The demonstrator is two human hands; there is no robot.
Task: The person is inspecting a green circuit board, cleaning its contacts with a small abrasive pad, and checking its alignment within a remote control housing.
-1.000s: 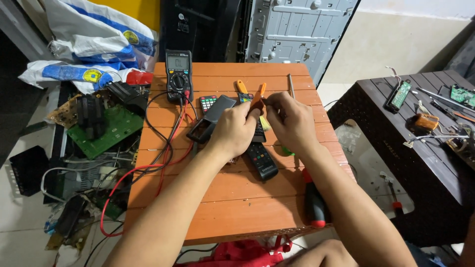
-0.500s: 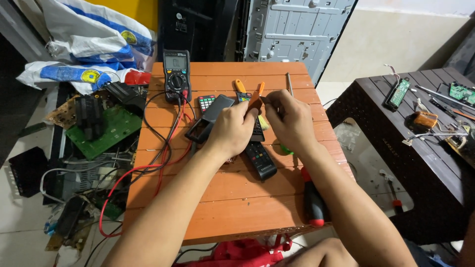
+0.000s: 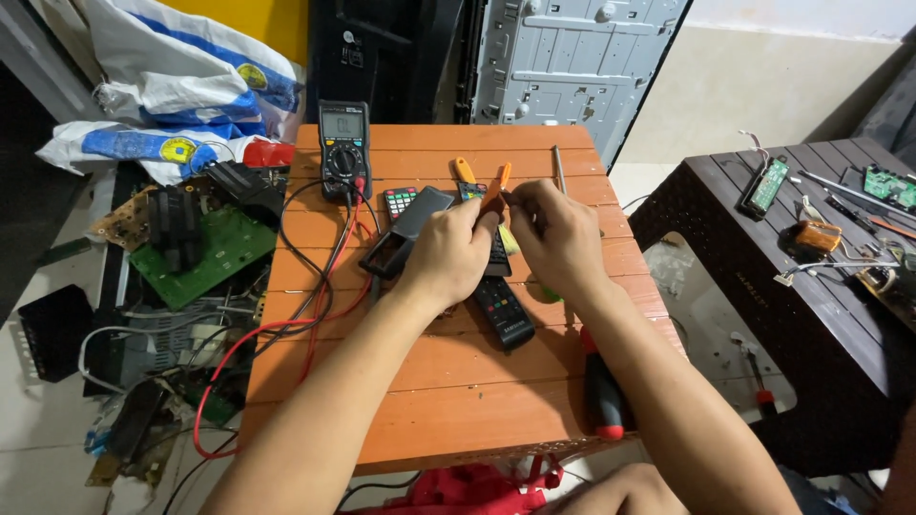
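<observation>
at frame centre, left hand (image 3: 453,250) gripped orange pliers (image 3: 494,194); right hand (image 3: 556,232) pinched closed at their tip, above a black remote (image 3: 501,310) on the table (image 3: 448,401).

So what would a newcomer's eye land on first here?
The two hands meeting mid-table: the left hand grips an orange-handled tool, and the right hand pinches at its tip. A black remote lies under them on the orange table. At the back left sits a multimeter with red and black leads.
</observation>
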